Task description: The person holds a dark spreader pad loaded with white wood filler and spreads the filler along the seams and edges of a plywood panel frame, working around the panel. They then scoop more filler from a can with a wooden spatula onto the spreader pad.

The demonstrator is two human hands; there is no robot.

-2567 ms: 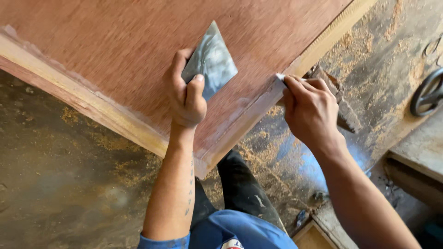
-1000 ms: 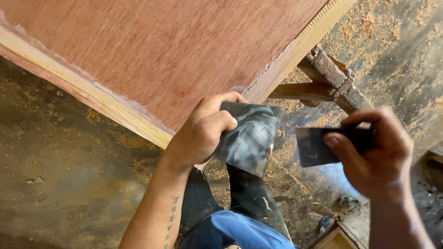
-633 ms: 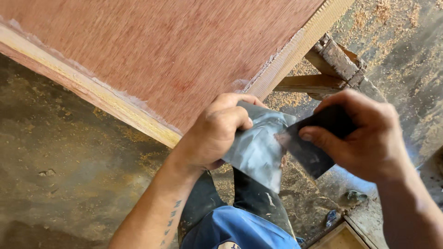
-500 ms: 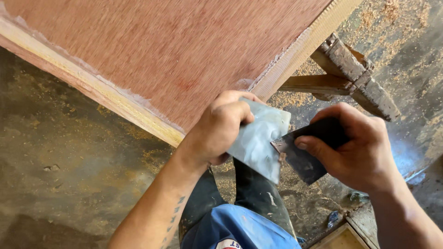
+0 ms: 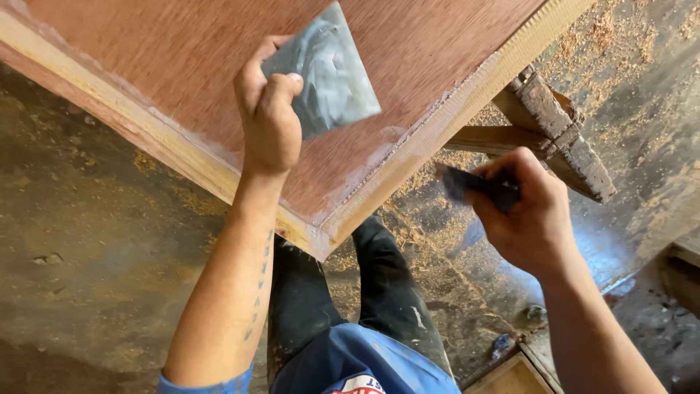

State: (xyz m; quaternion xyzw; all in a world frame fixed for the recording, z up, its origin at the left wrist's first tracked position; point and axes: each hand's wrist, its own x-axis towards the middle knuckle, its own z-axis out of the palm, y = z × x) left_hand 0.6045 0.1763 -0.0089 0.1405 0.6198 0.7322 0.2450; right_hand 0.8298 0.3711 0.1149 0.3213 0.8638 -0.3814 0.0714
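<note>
Wooden trestle (image 5: 558, 135), sawdust-strewn floor (image 5: 95, 241)

Left hand (image 5: 268, 117) gripping grey metal scraper (image 5: 326, 73) over reddish wooden panel (image 5: 219, 66), right hand (image 5: 526, 211) holding dark blade (image 5: 470, 184)

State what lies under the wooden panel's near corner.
Under the wooden panel show dark trousers, a sawdust-strewn floor and, at right, part of a worn wooden trestle. The panel hides the trestle's other supports.
</note>
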